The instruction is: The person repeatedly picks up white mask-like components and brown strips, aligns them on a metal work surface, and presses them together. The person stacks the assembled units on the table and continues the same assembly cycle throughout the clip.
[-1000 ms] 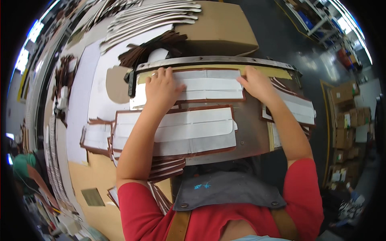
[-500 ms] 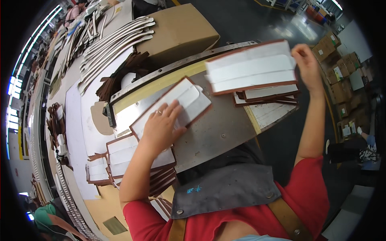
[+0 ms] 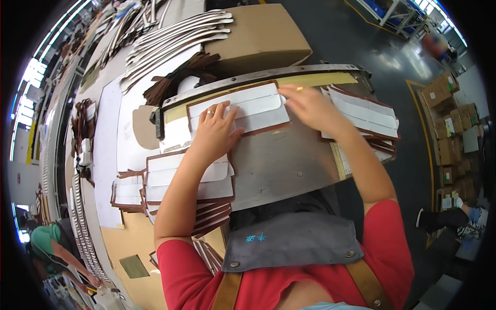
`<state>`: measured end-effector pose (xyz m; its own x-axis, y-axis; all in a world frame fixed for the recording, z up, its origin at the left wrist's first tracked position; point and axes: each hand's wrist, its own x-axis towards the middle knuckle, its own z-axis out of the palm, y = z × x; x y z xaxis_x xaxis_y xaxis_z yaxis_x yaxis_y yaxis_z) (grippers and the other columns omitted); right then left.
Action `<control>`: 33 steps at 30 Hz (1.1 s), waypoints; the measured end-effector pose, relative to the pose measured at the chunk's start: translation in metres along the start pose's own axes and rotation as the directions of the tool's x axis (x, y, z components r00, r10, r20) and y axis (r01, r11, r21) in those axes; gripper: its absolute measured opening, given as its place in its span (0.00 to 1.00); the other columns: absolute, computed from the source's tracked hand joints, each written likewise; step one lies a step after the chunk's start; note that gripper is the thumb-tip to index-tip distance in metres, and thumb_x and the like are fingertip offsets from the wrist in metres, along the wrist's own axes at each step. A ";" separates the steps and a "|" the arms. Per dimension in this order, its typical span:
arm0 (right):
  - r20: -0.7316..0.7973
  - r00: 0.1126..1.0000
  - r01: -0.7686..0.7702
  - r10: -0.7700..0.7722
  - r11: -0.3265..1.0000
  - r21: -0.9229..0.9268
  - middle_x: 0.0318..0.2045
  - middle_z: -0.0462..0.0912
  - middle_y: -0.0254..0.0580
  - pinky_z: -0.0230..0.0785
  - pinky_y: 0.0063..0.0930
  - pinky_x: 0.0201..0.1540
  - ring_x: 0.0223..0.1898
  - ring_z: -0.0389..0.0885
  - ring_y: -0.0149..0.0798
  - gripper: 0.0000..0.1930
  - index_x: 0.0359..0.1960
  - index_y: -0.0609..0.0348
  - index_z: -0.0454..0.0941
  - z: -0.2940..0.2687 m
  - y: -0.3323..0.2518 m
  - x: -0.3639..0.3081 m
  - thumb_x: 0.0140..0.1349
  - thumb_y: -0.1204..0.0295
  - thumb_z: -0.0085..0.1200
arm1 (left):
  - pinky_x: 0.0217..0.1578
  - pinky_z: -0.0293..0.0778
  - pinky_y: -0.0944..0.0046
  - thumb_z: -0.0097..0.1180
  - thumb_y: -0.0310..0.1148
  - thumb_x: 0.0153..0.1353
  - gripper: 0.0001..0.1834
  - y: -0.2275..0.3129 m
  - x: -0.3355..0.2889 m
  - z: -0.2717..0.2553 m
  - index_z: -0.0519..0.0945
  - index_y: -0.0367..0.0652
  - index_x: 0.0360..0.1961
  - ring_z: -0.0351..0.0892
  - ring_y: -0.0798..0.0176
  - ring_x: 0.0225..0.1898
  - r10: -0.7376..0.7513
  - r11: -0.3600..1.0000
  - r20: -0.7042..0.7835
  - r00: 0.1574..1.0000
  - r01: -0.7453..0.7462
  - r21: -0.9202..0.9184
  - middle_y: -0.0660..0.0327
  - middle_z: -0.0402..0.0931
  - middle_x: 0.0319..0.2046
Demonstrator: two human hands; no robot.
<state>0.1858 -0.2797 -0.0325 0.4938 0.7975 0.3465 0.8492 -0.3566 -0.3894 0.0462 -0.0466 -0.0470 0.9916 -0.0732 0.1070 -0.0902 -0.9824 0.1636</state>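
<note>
A flat white panel with brown edging lies on the metal work plate, toward its far side. Spread across the panel's left part, the fingers of my left hand press it flat; a ring shows on one finger. My right hand is at the panel's far right corner, fingers stretched toward its edge, slightly blurred, with something small and yellow on a finger. To the right, similar panels lie in a loose stack. Beside my left forearm sits another pile of brown-edged panels.
A metal bar borders the plate's far side, with a large cardboard box beyond. Long white strips and dark brown strips lie at the far left. Cartons stand along the right; a person in green is at lower left.
The panel under my left hand has moved farther away and turned straighter along the bar. My right hand has come left from the right-hand stack, whose raised top panel now lies lower.
</note>
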 end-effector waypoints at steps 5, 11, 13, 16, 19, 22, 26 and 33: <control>0.026 0.999 0.034 -0.029 0.977 -0.213 0.54 0.73 0.46 0.63 0.35 0.58 0.57 0.69 0.46 0.17 0.51 0.61 0.72 0.057 -0.004 0.028 0.63 0.67 0.47 | 0.57 0.60 0.48 0.48 0.50 0.62 0.30 -0.015 -0.013 -0.009 0.64 0.46 0.61 0.61 0.44 0.61 -0.298 0.945 0.105 0.949 0.278 0.174 0.48 0.62 0.60; 0.020 0.998 -0.048 0.057 0.951 -0.306 0.55 0.73 0.45 0.64 0.35 0.58 0.58 0.68 0.43 0.19 0.53 0.62 0.69 0.051 0.002 0.019 0.63 0.66 0.48 | 0.59 0.58 0.47 0.44 0.52 0.63 0.29 -0.022 -0.011 0.017 0.62 0.52 0.63 0.56 0.40 0.63 -0.208 0.951 -0.043 0.977 0.213 0.223 0.46 0.58 0.62; 0.023 0.999 -0.024 0.034 0.935 -0.355 0.55 0.72 0.45 0.63 0.35 0.58 0.58 0.68 0.45 0.19 0.54 0.62 0.69 0.053 0.004 0.020 0.64 0.67 0.46 | 0.59 0.59 0.47 0.44 0.52 0.64 0.29 -0.024 -0.009 0.022 0.62 0.52 0.63 0.56 0.39 0.63 -0.210 0.962 -0.051 0.976 0.216 0.169 0.46 0.58 0.62; 0.002 1.000 -0.024 0.027 0.924 -0.381 0.56 0.72 0.46 0.64 0.35 0.58 0.58 0.68 0.47 0.18 0.54 0.61 0.70 0.056 0.007 0.021 0.64 0.68 0.46 | 0.57 0.61 0.47 0.44 0.51 0.64 0.28 -0.025 -0.004 0.021 0.63 0.52 0.62 0.57 0.38 0.63 -0.208 0.968 -0.057 0.977 0.214 0.132 0.45 0.57 0.62; -0.012 1.000 -0.023 0.020 0.932 -0.362 0.56 0.71 0.46 0.65 0.35 0.57 0.58 0.68 0.47 0.18 0.54 0.61 0.70 0.057 0.009 0.023 0.64 0.69 0.47 | 0.56 0.62 0.48 0.45 0.50 0.64 0.27 -0.024 -0.003 0.022 0.64 0.51 0.61 0.59 0.38 0.61 -0.204 0.968 -0.081 0.976 0.214 0.132 0.45 0.59 0.60; -0.022 0.999 -0.041 0.036 0.948 -0.315 0.54 0.73 0.46 0.67 0.36 0.54 0.56 0.70 0.47 0.16 0.52 0.60 0.71 0.056 0.006 0.026 0.63 0.70 0.48 | 0.54 0.64 0.49 0.47 0.48 0.63 0.27 -0.027 -0.005 0.025 0.65 0.49 0.60 0.63 0.38 0.58 -0.156 0.971 -0.170 0.973 0.183 0.153 0.45 0.63 0.57; 0.042 0.985 -0.157 0.166 0.972 -0.173 0.50 0.75 0.45 0.69 0.36 0.50 0.51 0.74 0.46 0.14 0.48 0.59 0.75 0.045 -0.010 0.024 0.62 0.71 0.49 | 0.51 0.67 0.51 0.50 0.45 0.61 0.27 -0.022 -0.003 0.022 0.66 0.45 0.59 0.66 0.40 0.53 -0.158 0.980 -0.161 0.974 0.175 0.096 0.46 0.66 0.51; -0.036 0.999 -0.029 0.021 0.963 -0.267 0.46 0.77 0.46 0.70 0.36 0.47 0.47 0.76 0.46 0.13 0.47 0.59 0.76 0.048 -0.006 0.017 0.61 0.73 0.50 | 0.50 0.68 0.52 0.51 0.44 0.61 0.26 -0.016 -0.003 0.014 0.66 0.44 0.58 0.68 0.42 0.53 -0.183 0.970 -0.108 0.977 0.197 0.143 0.48 0.67 0.50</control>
<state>0.1805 -0.2404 -0.0656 0.5177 0.7720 0.3688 0.8534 -0.4968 -0.1578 0.0458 -0.0327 -0.0642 0.9754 0.1268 0.1803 0.1216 -0.9918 0.0392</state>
